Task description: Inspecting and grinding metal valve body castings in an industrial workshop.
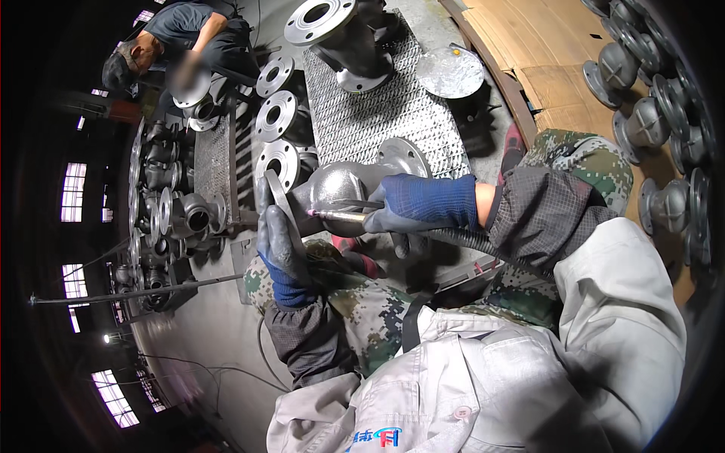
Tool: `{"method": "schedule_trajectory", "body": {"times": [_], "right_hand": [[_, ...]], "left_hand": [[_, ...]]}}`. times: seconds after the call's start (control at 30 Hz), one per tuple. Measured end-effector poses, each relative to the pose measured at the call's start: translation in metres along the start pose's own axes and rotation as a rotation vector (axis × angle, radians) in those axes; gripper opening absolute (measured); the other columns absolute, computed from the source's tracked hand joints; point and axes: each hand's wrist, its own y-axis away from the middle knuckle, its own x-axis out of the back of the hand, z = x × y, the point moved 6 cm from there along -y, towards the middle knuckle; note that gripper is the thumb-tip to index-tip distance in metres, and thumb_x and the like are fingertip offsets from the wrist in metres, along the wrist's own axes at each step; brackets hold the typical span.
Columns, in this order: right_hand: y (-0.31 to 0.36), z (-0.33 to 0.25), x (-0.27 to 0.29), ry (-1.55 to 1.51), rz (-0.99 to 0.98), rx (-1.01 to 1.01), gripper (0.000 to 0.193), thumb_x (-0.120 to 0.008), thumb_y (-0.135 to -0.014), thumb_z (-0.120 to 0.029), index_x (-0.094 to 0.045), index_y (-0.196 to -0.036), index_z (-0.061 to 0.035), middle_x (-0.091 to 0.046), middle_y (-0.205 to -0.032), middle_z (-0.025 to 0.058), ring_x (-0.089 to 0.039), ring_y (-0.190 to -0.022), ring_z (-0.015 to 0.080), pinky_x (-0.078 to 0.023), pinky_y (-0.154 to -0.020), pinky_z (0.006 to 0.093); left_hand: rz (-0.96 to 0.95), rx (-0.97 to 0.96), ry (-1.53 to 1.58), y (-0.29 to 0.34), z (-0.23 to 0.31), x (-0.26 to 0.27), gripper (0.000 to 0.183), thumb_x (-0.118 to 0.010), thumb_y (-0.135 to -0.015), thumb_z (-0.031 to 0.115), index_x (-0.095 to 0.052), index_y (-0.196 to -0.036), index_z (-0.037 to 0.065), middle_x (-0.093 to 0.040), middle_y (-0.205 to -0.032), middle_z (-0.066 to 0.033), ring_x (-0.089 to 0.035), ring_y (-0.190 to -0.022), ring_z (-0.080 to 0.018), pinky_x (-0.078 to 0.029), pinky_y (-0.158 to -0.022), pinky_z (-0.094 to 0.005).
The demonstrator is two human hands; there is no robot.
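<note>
Nearest to me is my pale grey work jacket [483, 377], with a small blue and red emblem low on its front edge, its characters too bent by the lens to make out. Past it, my left hand [281, 249], in a dark blue glove, is curled shut around the near flange of a grey cast valve body [340, 185]. That casting lies across my camouflage-clad knees [362, 302], its long axis running left to right, from the flange under my left fingers to the round flange [404, 156] at upper right.

My right hand [411, 208], gloved the same, is closed on a slim pneumatic tool [340, 216]. The tool points left, its tip touching the bulbous middle of the casting just beside my left fingers, and its black hose [483, 253] trails back under my right forearm. So the right hand is the one at the work spot, and the left only steadies.

Flattened brown cardboard [529, 45] lies at upper right, plain and unprinted as far as I can tell. I can see no signs.
</note>
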Motion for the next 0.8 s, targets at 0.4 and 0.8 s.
{"method": "schedule_trajectory", "body": {"times": [0.4, 0.8], "right_hand": [[0.025, 0.001, 0.016, -0.309, 0.065, 0.141, 0.038, -0.057, -0.099, -0.025, -0.061, -0.123, 0.0036, -0.07, -0.079, 0.0109, -0.068, -0.059, 0.0145, -0.053, -0.051, 0.0269], [0.112, 0.074, 0.089, -0.477, 0.561, 0.309, 0.044, -0.044, -0.103, -0.027, -0.058, -0.13, 0.0044, -0.067, -0.11, 0.0193, -0.072, -0.079, 0.0212, -0.059, -0.068, 0.0265]], "left_hand": [[-0.129, -0.096, -0.261, -0.002, 0.018, -0.003, 0.048, -0.029, -0.111, 0.019, -0.036, -0.15, -0.009, -0.036, -0.156, -0.0258, -0.042, -0.143, -0.0342, -0.038, -0.115, -0.0408], [-0.082, -0.489, -0.518, -0.03, 0.018, -0.014, 0.036, -0.049, -0.097, -0.002, -0.056, -0.132, -0.006, -0.051, -0.141, -0.0328, -0.057, -0.125, -0.0474, -0.054, -0.098, -0.0448]]}}
